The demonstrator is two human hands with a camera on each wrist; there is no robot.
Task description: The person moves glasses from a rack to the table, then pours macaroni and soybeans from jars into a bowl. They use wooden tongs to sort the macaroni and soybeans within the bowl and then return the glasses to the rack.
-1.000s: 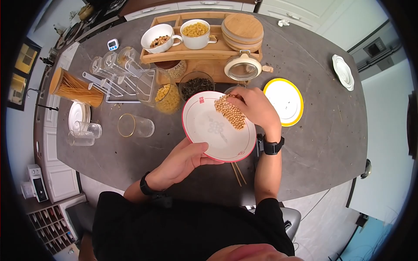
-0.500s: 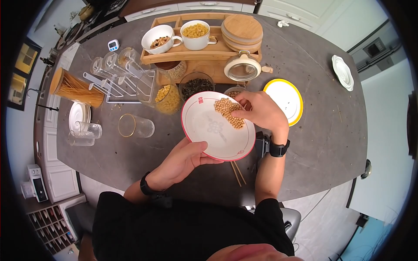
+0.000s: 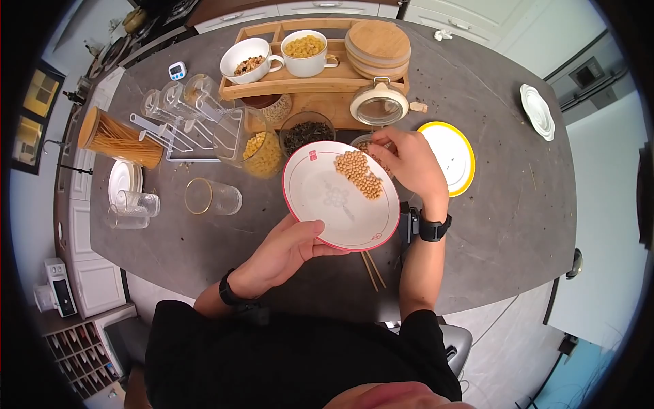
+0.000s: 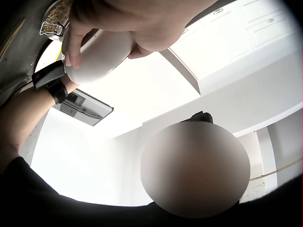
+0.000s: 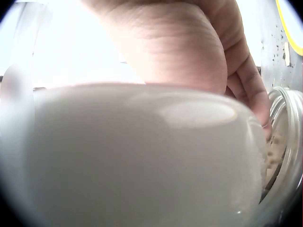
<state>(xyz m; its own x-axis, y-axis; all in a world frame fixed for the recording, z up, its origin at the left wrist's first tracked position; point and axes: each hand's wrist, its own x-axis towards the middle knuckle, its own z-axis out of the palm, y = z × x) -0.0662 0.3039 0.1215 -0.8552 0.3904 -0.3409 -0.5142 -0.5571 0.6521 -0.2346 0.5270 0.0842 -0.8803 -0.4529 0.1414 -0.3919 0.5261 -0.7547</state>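
Note:
My left hand [image 3: 279, 258] grips the near-left rim of a white bowl [image 3: 317, 198] with a red edge, thumb inside and fingers beneath. The bowl tilts away, and pale round soybeans [image 3: 355, 170] lie bunched at its far right side. My right hand [image 3: 419, 167] is at that side, fingers loosely bent and reaching past the rim. Below them stands an open glass jar [image 3: 363, 140] with a clip lid [image 3: 379, 105], partly hidden by the bowl. In the right wrist view, the fingers [image 5: 255, 90] point down at the jar's mouth [image 5: 284, 142], where beans show.
A yellow-rimmed plate [image 3: 453, 160] lies to the right, chopsticks [image 3: 372, 271] nearer me. Jars of dark dried leaves [image 3: 308, 134] and yellow pasta [image 3: 262, 155] stand left of the bowl, by a glass rack [image 3: 197, 146]. A wooden stand [image 3: 313, 86] with two cups is behind.
My right hand has moved from on top of the soybeans, outward to the bowl's far right rim over the jar. The left hand holds the bowl almost still.

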